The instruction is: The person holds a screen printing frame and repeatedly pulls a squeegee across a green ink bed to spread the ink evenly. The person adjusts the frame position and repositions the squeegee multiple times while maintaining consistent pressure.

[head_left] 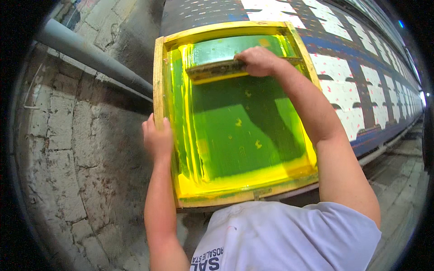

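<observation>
A wooden-framed printing screen [159,97] lies in front of me, its green mesh smeared with yellow ink along the left side and near edge. My right hand [257,62] is closed on the middle of a long wooden squeegee [212,70], which lies crosswise on the far part of the mesh. Yellow ink shows along the squeegee's near lower edge. At the frame's left rail is my left hand [158,137], its fingers wrapped round the wood; it is slightly blurred. My right arm throws a shadow over the mesh.
A long printing table [370,56] runs off to the far right, with rows of white sheets [337,81] bearing small red marks. A grey pipe [95,56] slants down at the left, beside a worn stone floor [63,153].
</observation>
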Demonstrator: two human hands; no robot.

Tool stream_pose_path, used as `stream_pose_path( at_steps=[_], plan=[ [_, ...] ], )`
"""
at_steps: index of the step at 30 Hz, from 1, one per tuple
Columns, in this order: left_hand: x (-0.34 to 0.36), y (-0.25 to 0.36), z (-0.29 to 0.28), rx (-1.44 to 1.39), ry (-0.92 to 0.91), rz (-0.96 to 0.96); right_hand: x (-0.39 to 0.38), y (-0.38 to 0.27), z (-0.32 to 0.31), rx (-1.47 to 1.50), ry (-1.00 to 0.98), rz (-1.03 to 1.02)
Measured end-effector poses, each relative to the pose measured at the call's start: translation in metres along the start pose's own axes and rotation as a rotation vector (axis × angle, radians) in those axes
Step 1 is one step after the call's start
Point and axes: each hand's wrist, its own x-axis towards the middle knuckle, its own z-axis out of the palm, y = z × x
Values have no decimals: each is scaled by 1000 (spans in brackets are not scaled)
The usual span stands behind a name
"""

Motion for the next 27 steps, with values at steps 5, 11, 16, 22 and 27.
stream_pose_path(
  at_steps=[5,11,16,22,27],
  plan=[
    [4,-16,7,-42,-3,98,-100,-75,27,4,10,-24],
    [11,-22,20,49,14,106,-200,-155,52,45,69,-6],
    [14,-19,21,130,-111,-2,-272,-209,69,29,64,3],
    [14,-20,20,151,-95,-9,-313,-233,86,110,209,-61],
    [15,-18,22,216,-75,-29,-330,-229,103,212,333,-150]
  ],
)
